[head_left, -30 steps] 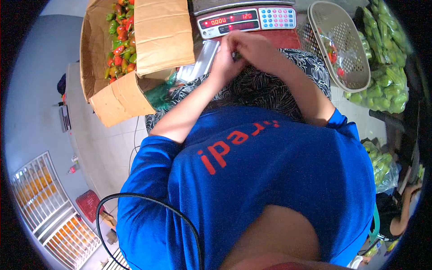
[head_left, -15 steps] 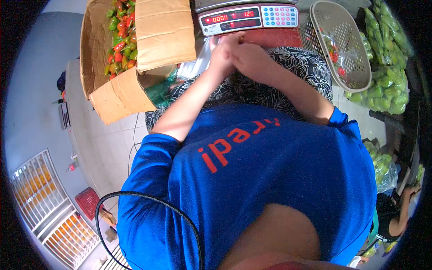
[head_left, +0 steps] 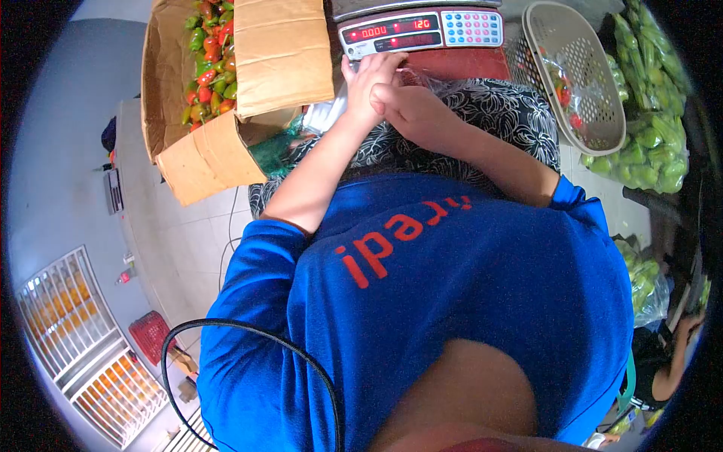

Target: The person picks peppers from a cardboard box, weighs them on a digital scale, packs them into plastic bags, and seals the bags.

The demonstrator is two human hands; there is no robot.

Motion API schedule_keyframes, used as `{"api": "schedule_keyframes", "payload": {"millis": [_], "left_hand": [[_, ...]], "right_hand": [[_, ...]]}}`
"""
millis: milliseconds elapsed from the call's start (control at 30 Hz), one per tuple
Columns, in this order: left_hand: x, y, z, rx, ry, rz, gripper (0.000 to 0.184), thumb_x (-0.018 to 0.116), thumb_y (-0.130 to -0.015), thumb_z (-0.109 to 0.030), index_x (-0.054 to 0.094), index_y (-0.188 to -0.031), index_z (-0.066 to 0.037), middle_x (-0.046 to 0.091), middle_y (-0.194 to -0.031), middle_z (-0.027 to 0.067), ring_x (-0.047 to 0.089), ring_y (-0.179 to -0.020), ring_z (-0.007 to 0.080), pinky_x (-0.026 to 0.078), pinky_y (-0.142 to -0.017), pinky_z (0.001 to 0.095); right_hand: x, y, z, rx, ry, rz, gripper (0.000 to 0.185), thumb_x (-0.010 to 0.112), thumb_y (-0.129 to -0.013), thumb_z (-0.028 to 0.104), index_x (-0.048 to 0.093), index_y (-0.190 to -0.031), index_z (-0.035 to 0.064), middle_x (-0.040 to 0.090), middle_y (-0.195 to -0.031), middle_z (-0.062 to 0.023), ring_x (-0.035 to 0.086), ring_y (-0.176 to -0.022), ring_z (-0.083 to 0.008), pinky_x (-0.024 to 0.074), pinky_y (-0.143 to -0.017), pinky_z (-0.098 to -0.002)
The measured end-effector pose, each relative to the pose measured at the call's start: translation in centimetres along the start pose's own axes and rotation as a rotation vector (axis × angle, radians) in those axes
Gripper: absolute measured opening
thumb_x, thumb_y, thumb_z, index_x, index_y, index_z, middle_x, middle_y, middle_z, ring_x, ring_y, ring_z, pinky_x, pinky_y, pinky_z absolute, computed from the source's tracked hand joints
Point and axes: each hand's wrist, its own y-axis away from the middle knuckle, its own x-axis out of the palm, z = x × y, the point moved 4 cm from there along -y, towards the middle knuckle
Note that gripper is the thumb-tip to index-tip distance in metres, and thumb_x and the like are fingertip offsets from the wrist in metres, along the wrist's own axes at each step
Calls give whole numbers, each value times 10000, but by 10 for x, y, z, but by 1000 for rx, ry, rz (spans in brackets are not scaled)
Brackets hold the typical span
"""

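My left hand (head_left: 369, 87) reaches in front of the digital scale (head_left: 422, 32), its fingers stretched out and slightly apart near the scale's lower edge. Against its wrist side, my right hand (head_left: 418, 117) is closed, thumb folded in; what its fingers hold, if anything, is hidden. A thin sheet of clear plastic (head_left: 424, 77) shows just beyond the right hand. White plastic (head_left: 322, 115) lies beside my left wrist. The scale's red display is lit.
At the left, an open cardboard box (head_left: 282, 56) holds red and green peppers (head_left: 215, 68). A perforated basket (head_left: 602, 98) with bagged peppers stands at the right, beside bags of green vegetables (head_left: 655, 151). A black cable (head_left: 248, 331) loops by my left side.
My left hand's fingers have spread and stretched toward the scale. My right hand has drawn slightly back and curled beside it. The view has shifted slightly.
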Motion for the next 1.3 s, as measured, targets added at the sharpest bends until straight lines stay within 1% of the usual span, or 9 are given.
{"api": "schedule_keyframes", "payload": {"millis": [200,300,400,433,533,700,833,1000,1300], "left_hand": [[6,0,14,47,326,-43,330,512,-792,-189,555,-1104,-88,565,-1051,103,489,-1034,281,281,-937,482],[-11,-5,5,-112,675,-52,300,410,-896,-214,578,-1033,-6,597,-1001,129,545,-970,264,400,-872,371],[-45,-17,-21,-370,1267,-28,391,312,-968,-257,592,-1002,14,616,-968,123,594,-887,179,479,-780,297],[-52,-27,-21,-136,1173,-127,367,333,-967,-265,574,-1039,2,624,-870,96,605,-764,160,489,-676,260],[-66,-34,-17,-347,1286,-196,225,411,-948,-215,506,-999,-18,462,-597,-12,410,-483,55,355,-452,196],[-80,-36,-33,-491,1633,-147,151,459,-928,-203,448,-863,-67,303,-519,-50,259,-409,35,225,-373,196],[-79,-32,-34,-464,1683,-46,338,427,-919,-406,491,-993,-83,229,-549,-56,208,-440,57,168,-401,222],[-102,-29,-39,-471,2116,145,433,383,-907,-489,520,-1017,-93,225,-523,-74,176,-423,50,160,-410,227],[-150,-12,-51,-476,2204,146,513,390,-884,-542,506,-1010,-58,179,-515,-70,155,-422,69,176,-433,245]], "right_hand": [[-30,-16,-17,-160,-173,-248,174,439,-881,106,486,-1027,24,548,-875,-99,549,-800,-171,434,-726,-288],[-41,-23,-46,121,-447,-348,267,438,-868,78,464,-1128,24,515,-983,-37,494,-876,-76,413,-788,-229],[-48,-27,-52,223,-582,-275,339,466,-836,46,448,-1174,26,508,-1039,-55,499,-924,-85,401,-838,-225],[-46,-29,-55,251,-617,-211,345,466,-832,41,449,-1176,25,506,-1048,-56,500,-932,-91,399,-848,-228],[-29,-31,-56,1,-245,-43,325,490,-804,59,494,-1129,45,515,-1062,-72,492,-1010,-180,381,-904,-290],[-15,-27,-30,-293,-95,-59,255,540,-735,146,543,-962,33,536,-967,-134,527,-953,-271,410,-846,-384],[-5,-25,-36,-23,-414,224,260,549,-831,207,551,-1019,28,548,-1007,-64,492,-995,-161,367,-906,-317],[-17,-17,-12,-16,-441,153,305,486,-863,286,545,-743,12,577,-691,-72,569,-733,-165,434,-705,-303],[-34,-22,14,-589,-105,-24,314,496,-862,299,522,-722,19,527,-667,-96,519,-589,-227,420,-611,-364]]}}
